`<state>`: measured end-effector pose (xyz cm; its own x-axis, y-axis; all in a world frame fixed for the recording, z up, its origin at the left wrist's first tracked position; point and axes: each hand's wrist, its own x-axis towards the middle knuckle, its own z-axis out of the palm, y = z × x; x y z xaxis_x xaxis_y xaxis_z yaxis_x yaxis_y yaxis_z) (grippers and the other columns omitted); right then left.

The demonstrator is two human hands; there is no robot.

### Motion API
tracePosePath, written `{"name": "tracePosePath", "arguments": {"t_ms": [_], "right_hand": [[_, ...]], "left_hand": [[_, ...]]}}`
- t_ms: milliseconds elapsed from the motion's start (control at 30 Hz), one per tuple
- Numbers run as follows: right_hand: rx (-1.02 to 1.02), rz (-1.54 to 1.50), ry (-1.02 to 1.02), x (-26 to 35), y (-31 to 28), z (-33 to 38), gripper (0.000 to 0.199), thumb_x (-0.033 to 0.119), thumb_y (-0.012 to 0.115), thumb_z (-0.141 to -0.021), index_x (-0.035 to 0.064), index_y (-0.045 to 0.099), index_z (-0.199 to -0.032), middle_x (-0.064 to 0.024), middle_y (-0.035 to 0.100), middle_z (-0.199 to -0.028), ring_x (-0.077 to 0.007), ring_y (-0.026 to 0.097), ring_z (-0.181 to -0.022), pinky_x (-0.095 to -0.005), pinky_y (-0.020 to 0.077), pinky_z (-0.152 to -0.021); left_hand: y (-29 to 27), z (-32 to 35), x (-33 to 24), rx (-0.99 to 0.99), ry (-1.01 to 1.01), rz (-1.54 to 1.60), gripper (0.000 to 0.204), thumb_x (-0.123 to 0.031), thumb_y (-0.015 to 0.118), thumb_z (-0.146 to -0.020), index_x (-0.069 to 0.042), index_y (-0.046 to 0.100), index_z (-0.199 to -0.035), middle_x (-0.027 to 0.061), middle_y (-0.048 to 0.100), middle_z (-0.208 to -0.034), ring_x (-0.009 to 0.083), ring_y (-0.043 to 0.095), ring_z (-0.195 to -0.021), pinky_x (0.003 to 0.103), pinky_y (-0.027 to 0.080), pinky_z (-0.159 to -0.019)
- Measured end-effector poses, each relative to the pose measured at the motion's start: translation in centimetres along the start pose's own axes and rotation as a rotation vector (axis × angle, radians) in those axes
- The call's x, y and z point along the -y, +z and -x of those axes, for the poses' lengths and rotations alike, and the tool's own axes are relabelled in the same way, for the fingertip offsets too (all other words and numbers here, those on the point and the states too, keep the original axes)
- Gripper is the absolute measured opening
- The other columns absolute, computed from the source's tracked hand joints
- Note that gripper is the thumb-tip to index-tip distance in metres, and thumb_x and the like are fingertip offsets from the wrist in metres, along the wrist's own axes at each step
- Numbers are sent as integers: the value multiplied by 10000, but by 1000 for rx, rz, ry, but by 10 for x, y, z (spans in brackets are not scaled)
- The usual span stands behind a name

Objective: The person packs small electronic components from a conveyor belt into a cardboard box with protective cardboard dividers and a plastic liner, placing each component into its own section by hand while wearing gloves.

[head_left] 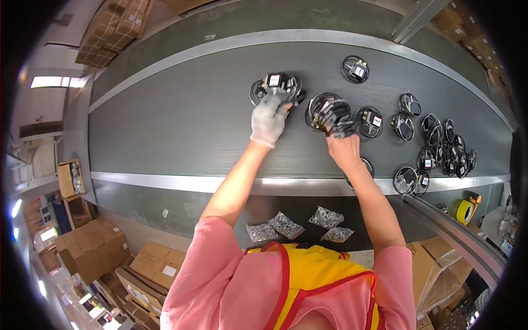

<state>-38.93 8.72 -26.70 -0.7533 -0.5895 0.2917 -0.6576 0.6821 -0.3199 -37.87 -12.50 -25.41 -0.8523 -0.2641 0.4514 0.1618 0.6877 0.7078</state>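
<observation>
Left hand (268, 118), right hand (342, 131) forward

Strapped cartons (110, 34) are sitting top left; brown box (93, 247) is standing lower left. Yellow tape roll (465, 212) is sitting right, metal post (419, 21) is rising top right.

Head cam: wide fisheye, steep down-view

Scene is viewed from wearer's head ht., lens aimed steeply down & a bit fwd. Torso (324, 275) is caught v. close at btm. ctr.; L hand (268, 118) & R hand (342, 125) are framed approx. mid-pic, farther off but still nr. Grey work surface (165, 121) is taken in nearly side to side, its far rail (297, 36) being bowed by the lens. Cardboard boxes (93, 247) at lower L are shown tilted, nr. the rim. Pic corners are blacked out by the lens circle.
</observation>
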Motion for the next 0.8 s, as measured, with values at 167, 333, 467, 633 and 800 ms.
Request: {"name": "tracePosePath", "arguments": {"t_ms": [167, 333, 467, 633, 800], "right_hand": [[-63, -478, 414, 1, -4, -15, 190, 67, 618, -759, 6, 548, -925, -125, 601, -783, -201, 590, -521, -305, 444, -440], [-168, -1328, 829, 29, -64, 10, 180, 1, 592, -768, -1, 483, -912, -66, 588, -778, -143, 575, -508, -211, 458, -426], [-352, -1238, 859, 24, -82, 57, 205, -55, 585, -751, 14, 469, -905, -64, 582, -786, -114, 552, -517, -219, 477, -432], [-483, -1083, 922, 21, -108, 108, 217, -45, 584, -766, 16, 476, -945, -63, 579, -812, -105, 546, -531, -211, 471, -446], [-447, -1009, 1024, 34, -119, 159, 254, -36, 595, -773, 11, 464, -985, -67, 587, -785, -115, 564, -539, -180, 424, -450]], "left_hand": [[-1, -49, 6, 254, 220, -453, 160, -120, 664, -656, -116, 617, -809, 70, 596, -885, 268, 560, -864, 364, 448, -731], [-21, -77, 51, 671, 178, -527, 224, -263, 635, -736, -163, 641, -936, 71, 560, -1083, 320, 462, -1089, 413, 419, -864], [-32, -62, 35, 522, 40, -535, 242, -272, 645, -749, -108, 641, -927, 118, 604, -942, 320, 555, -872, 384, 456, -755], [-41, -17, -5, 344, -771, -103, 233, -223, 600, -823, -8, 587, -913, 128, 606, -727, 198, 597, -539, 312, 467, -485], [-41, 15, 1, 1, -771, 515, 176, -165, 573, -850, -24, 558, -955, 51, 606, -778, 121, 585, -560, 232, 452, -476]]}}
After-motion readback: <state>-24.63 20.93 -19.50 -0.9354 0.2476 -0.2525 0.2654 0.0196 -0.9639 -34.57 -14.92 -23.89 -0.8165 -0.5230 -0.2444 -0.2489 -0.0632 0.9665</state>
